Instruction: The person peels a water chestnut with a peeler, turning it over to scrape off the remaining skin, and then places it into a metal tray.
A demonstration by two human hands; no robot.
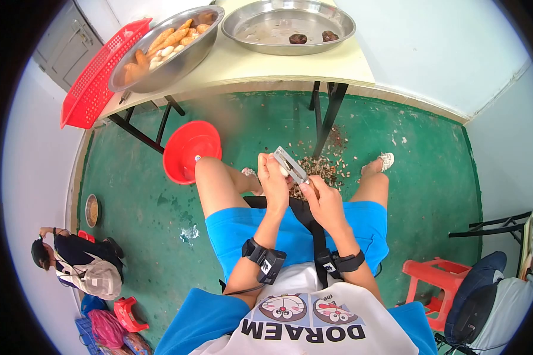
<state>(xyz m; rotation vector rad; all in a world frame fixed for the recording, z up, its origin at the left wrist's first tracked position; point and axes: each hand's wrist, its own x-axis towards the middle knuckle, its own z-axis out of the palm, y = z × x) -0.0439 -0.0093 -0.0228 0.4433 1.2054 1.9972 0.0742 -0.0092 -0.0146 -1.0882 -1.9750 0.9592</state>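
Observation:
Over my lap, my right hand (pixel 323 200) is closed around the end of a metal peeler (pixel 291 165), which points up and to the left. My left hand (pixel 272 180) is closed on a small white peeled piece (pixel 284 171), mostly hidden by the fingers and the peeler. Its kind cannot be made out. The peeler lies against or just over this piece. Beneath my hands, a heap of brown and pale peelings (pixel 328 173) is scattered on the green floor between my feet.
On the table (pixel 260 66) are a steel bowl (pixel 210 50) of orange and white peeled pieces, a round tray (pixel 254 40) with two dark lumps, and a red basket (pixel 83 97). A red basin (pixel 177 145) stands by my left knee. A person (pixel 71 260) crouches at left; a red stool (pixel 432 275) is at right.

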